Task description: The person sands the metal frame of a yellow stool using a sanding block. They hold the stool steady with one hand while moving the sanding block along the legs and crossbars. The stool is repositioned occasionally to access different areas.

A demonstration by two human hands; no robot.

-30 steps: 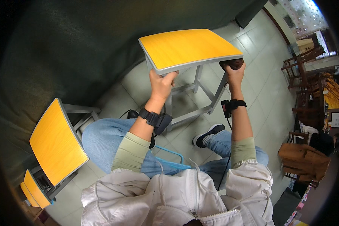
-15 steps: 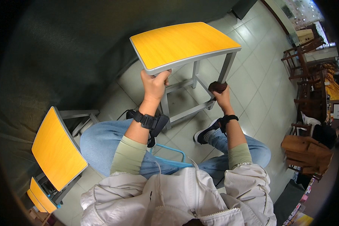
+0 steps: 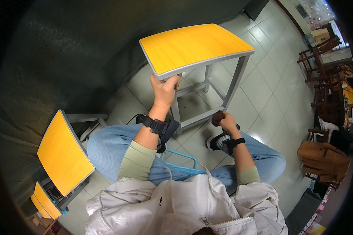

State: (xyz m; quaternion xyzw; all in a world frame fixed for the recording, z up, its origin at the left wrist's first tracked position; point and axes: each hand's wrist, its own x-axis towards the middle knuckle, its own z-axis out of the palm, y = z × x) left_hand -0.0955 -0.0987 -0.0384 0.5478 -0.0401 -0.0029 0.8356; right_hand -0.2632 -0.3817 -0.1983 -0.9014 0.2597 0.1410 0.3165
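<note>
A small desk with a yellow top point(image 3: 192, 45) and grey metal legs point(image 3: 233, 84) stands on the tiled floor in front of my knees. My left hand point(image 3: 164, 89) grips the desk's near edge from below, fingers curled around the grey rim. My right hand point(image 3: 223, 120) is low, near the desk's lower crossbar, shut on a small dark brown object point(image 3: 217, 116); what that object is I cannot tell. Both wrists wear black straps. I sit on a blue-framed seat point(image 3: 180, 160), in blue jeans and a white jacket.
A second yellow-topped desk point(image 3: 62, 152) stands at my left, with another one point(image 3: 45, 201) behind it. A dark wall runs along the left and the back. Wooden chairs point(image 3: 321, 62) and a brown bag point(image 3: 323, 160) are at the right. A black shoe point(image 3: 215, 141) rests on the floor tiles.
My right hand has come down from the desk's right corner to near the lower crossbar, still holding the dark object. The left hand keeps its grip on the edge.
</note>
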